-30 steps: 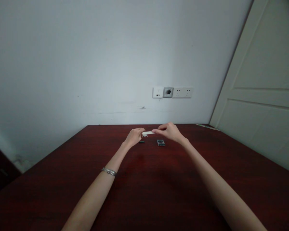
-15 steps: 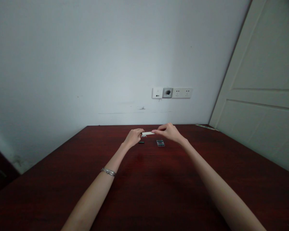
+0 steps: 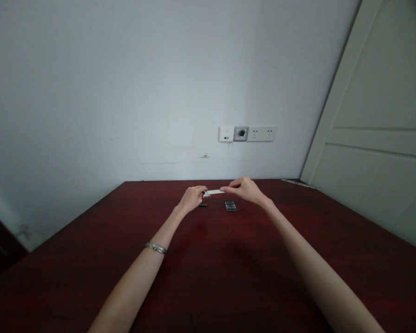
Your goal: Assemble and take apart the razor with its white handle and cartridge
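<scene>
1. As I view it remotely, one white strip (image 3: 215, 192), held near the far edge of the tabletop (image 3: 208, 277), about midway between its side edges.
2. Handling, my judgement: light grips, strip level and unbent, clear of the loose pieces nearby.
3. Left hand (image 3: 193, 197): reaching forward, knuckles up, fingertips seemingly pinching the strip's left end; small white piece (image 3: 206, 195) just beneath, attachment unclear.
4. Right hand (image 3: 247, 190): wrist bent inward, thumb and fingers pinching the right end.
5. Farther from that edge than the strip: dark green stick (image 3: 204, 205), by the left hand; small clear-and-dark case (image 3: 230, 206), right of it.
</scene>
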Demonstrator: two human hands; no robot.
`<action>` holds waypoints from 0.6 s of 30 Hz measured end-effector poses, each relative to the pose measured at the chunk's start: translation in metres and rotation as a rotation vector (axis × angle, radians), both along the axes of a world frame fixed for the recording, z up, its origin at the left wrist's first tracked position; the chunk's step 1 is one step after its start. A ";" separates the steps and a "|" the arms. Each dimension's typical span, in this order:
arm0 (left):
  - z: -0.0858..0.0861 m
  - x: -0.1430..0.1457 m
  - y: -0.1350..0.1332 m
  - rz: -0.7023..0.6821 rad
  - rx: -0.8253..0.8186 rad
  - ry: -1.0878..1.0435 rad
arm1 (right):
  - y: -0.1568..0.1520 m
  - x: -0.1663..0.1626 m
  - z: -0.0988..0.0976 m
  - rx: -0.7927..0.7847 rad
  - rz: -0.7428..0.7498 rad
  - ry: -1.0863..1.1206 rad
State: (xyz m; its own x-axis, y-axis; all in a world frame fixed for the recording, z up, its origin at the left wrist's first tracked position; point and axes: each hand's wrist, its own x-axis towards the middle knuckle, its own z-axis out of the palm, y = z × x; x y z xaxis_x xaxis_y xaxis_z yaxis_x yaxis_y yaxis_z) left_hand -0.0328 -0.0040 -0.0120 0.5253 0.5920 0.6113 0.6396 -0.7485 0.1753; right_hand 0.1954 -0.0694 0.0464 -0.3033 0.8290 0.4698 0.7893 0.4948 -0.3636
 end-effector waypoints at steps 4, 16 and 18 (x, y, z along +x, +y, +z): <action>0.003 0.003 -0.003 -0.017 -0.045 -0.008 | -0.004 -0.015 -0.001 0.022 -0.020 -0.020; 0.003 -0.002 0.007 0.000 -0.461 -0.228 | 0.014 0.028 -0.008 -0.146 -0.193 -0.039; 0.001 0.000 0.006 -0.038 -0.783 -0.262 | 0.013 0.028 -0.007 -0.145 -0.210 -0.028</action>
State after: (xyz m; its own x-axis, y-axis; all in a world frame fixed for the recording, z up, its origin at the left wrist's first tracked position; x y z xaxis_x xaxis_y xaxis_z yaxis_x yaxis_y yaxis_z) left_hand -0.0328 0.0018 -0.0113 0.4513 0.8821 0.1348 0.4825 -0.3683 0.7947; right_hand 0.2232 -0.0559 0.0391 -0.1282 0.9332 0.3356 0.8802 0.2630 -0.3951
